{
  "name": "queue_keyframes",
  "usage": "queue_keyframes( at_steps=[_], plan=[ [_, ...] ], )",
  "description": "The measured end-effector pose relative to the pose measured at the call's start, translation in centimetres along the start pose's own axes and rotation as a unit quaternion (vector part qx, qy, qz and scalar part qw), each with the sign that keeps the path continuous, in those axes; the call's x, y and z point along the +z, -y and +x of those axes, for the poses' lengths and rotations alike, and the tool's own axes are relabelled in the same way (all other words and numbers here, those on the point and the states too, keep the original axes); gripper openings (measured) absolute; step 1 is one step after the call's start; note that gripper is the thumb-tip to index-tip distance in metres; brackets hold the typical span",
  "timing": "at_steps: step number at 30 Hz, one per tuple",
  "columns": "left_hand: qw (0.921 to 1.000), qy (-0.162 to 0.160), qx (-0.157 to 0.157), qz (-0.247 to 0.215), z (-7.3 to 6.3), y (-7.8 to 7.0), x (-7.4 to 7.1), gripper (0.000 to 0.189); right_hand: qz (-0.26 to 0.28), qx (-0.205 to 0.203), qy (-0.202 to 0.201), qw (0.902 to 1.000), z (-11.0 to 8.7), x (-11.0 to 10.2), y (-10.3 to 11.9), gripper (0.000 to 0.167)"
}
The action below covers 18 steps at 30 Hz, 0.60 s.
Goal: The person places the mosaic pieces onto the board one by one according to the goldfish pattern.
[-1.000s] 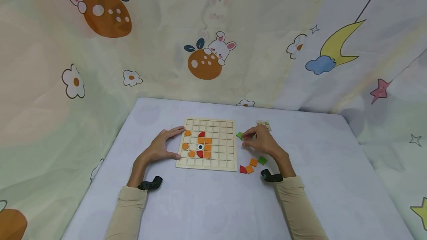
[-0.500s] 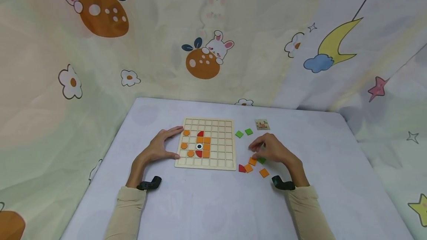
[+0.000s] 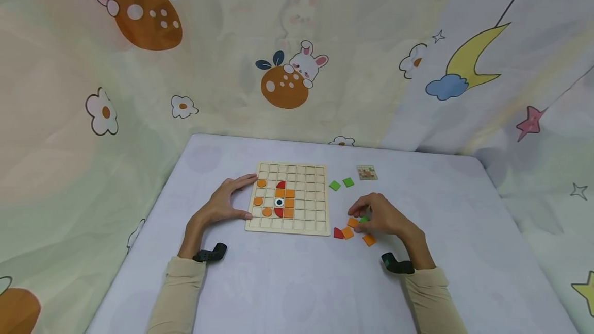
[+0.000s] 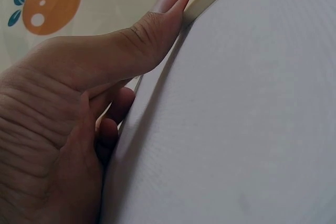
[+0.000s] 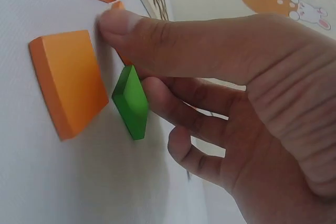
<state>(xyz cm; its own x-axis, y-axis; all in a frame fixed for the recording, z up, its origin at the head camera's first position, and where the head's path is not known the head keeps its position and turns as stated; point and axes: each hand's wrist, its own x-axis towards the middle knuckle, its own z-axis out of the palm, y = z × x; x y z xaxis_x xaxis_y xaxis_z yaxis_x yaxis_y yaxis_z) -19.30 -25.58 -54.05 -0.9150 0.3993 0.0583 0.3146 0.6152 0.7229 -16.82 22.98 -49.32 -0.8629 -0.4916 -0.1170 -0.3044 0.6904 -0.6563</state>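
My left hand [image 3: 220, 203] rests at the left edge of the wooden grid board [image 3: 310, 224], its thumb [image 4: 170, 3] and outstretched fingers touching the rim. On the board lie orange squares, orange discs, red quarter-circles and an eye tile [image 3: 279, 202]. My right hand [image 3: 382, 215] is low over the loose tiles, with thumb and index finger around an orange square tile [image 3: 353, 222]. In the right wrist view the thumb covers much of that tile, so a pinch cannot be confirmed. A green tile [image 5: 132, 103] lies close to its other, curled fingers.
Another orange square [image 3: 369, 240] lies below the right hand. A red quarter-circle [image 3: 339, 233] and an orange tile [image 3: 347, 233] lie beside the board's lower right corner. Two green tiles [image 3: 335, 185] and a small pattern card [image 3: 367, 172] lie farther back on the white table [image 3: 287, 282].
My right hand has left a green tile near the card, moved toward me, and lowered around the orange square tile. The left hand stays at the board's edge.
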Motion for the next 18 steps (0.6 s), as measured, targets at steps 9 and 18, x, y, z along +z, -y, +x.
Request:
queue_keyframes(
  at_steps=[9,18],
  plan=[
    [1.0,0.002,-0.002,0.001,0.1,0.1,0.0,0.113,-0.036,-0.006,-0.026,0.999,0.3,0.6,0.5,0.026],
    [0.9999,0.004,-0.011,-0.002,0.0,0.0,0.0,0.113,-0.033,-0.032,-0.063,0.9969,1.3,1.1,2.0,0.029]
  ],
)
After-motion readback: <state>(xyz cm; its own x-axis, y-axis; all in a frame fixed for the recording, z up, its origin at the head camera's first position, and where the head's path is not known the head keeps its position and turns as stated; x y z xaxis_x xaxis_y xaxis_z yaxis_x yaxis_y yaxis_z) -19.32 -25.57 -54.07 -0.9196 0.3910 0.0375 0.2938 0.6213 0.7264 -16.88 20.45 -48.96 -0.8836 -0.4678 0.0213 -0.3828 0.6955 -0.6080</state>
